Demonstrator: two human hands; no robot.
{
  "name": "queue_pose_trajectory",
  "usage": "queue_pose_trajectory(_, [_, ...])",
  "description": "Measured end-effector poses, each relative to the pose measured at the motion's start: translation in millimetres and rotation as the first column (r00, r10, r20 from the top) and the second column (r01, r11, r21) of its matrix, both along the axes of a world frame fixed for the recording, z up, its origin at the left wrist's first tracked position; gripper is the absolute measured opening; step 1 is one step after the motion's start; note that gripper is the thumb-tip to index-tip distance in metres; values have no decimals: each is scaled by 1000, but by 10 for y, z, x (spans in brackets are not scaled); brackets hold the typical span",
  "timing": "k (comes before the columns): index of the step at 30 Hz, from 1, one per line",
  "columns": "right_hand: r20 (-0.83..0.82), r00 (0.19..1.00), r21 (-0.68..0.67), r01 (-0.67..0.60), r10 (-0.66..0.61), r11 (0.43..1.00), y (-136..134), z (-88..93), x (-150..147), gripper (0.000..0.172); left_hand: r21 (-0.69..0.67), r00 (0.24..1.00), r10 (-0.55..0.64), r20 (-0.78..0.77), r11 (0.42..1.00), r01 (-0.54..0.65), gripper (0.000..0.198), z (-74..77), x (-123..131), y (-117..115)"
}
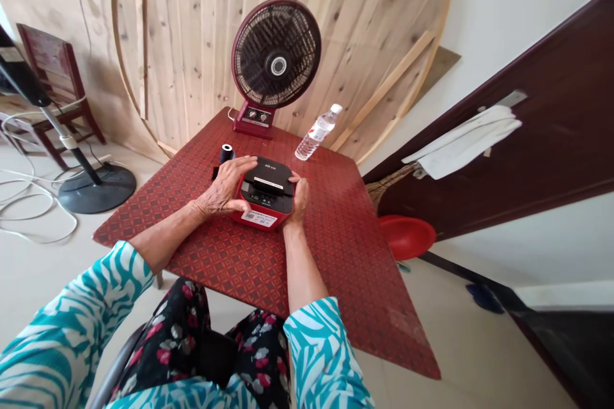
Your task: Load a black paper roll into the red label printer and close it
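A small red device with a black top (267,194) sits on the red patterned table (336,255) in front of me. My left hand (221,188) lies over its left side, fingers curled onto the black top. My right hand (300,197) presses against its right side, fingers wrapped round the edge. A white label shows on the device's near face. Just behind my left hand stands a small black cylinder (226,153).
A red table fan (274,61) stands at the table's far edge, a plastic water bottle (317,132) beside it. A round wooden board leans on the wall behind. A floor stand (91,185), cables and a wooden chair are left; a red basin (407,236) and dark door right.
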State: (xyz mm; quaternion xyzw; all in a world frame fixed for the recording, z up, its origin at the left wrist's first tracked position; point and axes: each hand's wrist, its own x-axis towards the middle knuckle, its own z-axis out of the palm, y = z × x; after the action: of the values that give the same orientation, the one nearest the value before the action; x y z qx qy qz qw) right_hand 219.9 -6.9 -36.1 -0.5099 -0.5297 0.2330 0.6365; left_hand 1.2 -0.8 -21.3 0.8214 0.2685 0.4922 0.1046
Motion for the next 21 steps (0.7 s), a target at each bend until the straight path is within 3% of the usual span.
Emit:
queue_pose_trajectory(2, [-24, 999, 25, 36, -35, 999, -18, 13, -22, 45, -9, 998, -35, -55, 999, 35, 119, -31, -7, 38])
queue_pose_trajectory(4, [-41, 998, 42, 39, -37, 998, -19, 22, -32, 44, -10, 993, -39, -112, 999, 39, 122, -45, -5, 56])
queue_pose_trajectory(11, [31, 999, 58, 19, -21, 998, -16, 23, -14, 40, -9, 994, -2, -110, 1000, 1, 104, -1, 1, -23])
queue_pose_trajectory(21, [-55, 998, 56, 28, -25, 998, 4, -10, -66, 44, 39, 999, -6, -54, 999, 8, 91, -56, -17, 21])
